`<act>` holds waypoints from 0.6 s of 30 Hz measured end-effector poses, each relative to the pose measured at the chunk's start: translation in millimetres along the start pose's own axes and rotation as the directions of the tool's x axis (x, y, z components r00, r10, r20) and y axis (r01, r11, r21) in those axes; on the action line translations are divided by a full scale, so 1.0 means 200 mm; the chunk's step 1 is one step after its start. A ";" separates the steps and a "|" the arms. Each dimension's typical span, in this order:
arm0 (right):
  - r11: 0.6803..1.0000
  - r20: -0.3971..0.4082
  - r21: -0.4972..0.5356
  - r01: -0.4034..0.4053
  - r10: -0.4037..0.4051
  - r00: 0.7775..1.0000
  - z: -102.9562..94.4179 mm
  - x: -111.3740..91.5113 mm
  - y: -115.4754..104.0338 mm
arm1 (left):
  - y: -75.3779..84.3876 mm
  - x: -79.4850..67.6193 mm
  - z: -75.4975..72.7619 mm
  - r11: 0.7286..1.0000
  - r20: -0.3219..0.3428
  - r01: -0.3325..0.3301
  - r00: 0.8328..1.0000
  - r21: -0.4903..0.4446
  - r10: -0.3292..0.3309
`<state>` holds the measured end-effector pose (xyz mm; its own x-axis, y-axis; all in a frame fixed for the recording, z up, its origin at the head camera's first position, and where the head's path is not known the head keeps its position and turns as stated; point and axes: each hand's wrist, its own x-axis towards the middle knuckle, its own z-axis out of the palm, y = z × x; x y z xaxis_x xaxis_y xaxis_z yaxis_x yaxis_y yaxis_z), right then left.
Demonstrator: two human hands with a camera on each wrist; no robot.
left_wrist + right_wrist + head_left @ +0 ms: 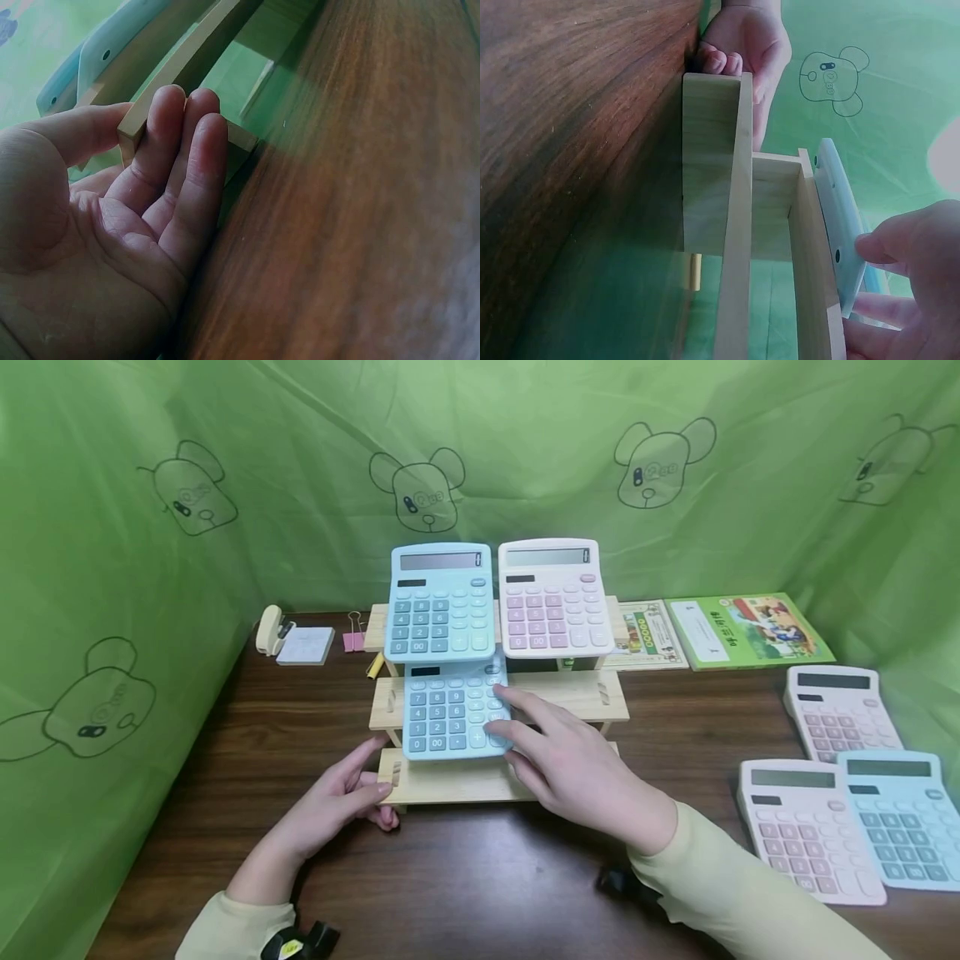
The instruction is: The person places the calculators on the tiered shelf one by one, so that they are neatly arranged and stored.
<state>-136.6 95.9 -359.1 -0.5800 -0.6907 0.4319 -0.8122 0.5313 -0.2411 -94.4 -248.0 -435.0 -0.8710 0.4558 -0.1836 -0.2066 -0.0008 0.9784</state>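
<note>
A light wooden three-step stand (pixel 457 783) holds calculators. My left hand (pixel 330 802) pinches the left end of its lowest step, thumb above and curled fingers below; the left wrist view shows this hand (pixel 150 187) closely. On the middle step leans a blue calculator (pixel 438 718), its top partly hidden behind the upper one. My right hand (pixel 577 760) holds it by the lower right corner, fingertips over the right-hand keys and side. In the right wrist view, fingers (pixel 874 244) touch its edge. On the top step stand another blue calculator (pixel 438 602) and a pink-white calculator (pixel 555 597).
At right lie two pink calculators (pixel 810 827) (pixel 843 710) and a blue calculator (pixel 896 818). Behind are a green book (pixel 750 631), a paper booklet (pixel 648 635), a notepad (pixel 305 645), a cream stapler (pixel 269 631) and a pink binder clip (pixel 353 642). Green cloth (pixel 525 410) surrounds the table.
</note>
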 end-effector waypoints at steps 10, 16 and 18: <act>0.999 -0.024 0.031 0.040 -0.039 0.999 0.02 0.05 -0.01 | 0.01 0.00 0.00 0.999 -0.019 0.029 0.999 0.024 -0.029; 0.998 -0.034 0.036 0.047 -0.046 0.998 0.03 0.06 0.00 | 0.01 0.00 0.00 0.999 -0.012 0.026 1.000 0.031 -0.026; 0.998 -0.036 0.040 0.052 -0.051 0.998 0.03 0.07 0.00 | 0.01 0.00 0.00 0.999 -0.009 0.025 1.000 0.031 -0.025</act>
<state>-144.7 83.4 -358.5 -0.5354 -0.6985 0.4748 -0.8432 0.4744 -0.2530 -94.3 -248.1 -433.3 -0.8696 0.4475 -0.2089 -0.2148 0.0382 0.9759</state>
